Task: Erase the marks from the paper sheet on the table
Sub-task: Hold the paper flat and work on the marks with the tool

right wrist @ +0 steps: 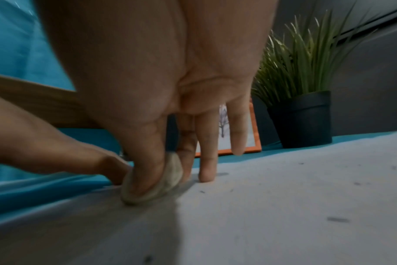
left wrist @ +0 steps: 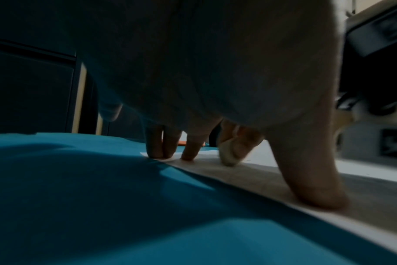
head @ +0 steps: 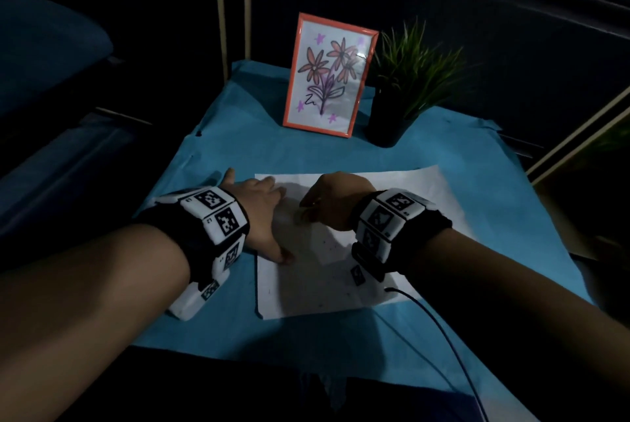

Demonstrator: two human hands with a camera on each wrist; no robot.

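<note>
My right hand (head: pixel 335 203) pinches a worn eraser (right wrist: pixel 152 181) between thumb and forefinger, its edge down on the paper sheet (head: pixel 402 190) near the far left part. My left hand (head: pixel 262 213) lies open, fingertips (left wrist: pixel 154 148) and thumb pressing the sheet's left edge against the blue table cover (head: pixel 238 135). The sheet lies flat in the middle of the table, right in front of me, with dark crumbs (right wrist: pixel 338 219) scattered over it.

What worries me: the sheet is thin, and I think a hard stroke toward my holding fingers could buckle or tear it; if my left hand lets up, the paper may slide on the smooth cover. The eraser looks grubby, so it might smear rather than lift. In this dim light I could miss faint marks.

Beyond the sheet stand a framed flower drawing (head: pixel 329 75) and a potted plant (head: pixel 405 87), well apart from my hands. A dark cable (head: pixel 439 326) crosses the sheet's near right corner; it might snag my wrist
</note>
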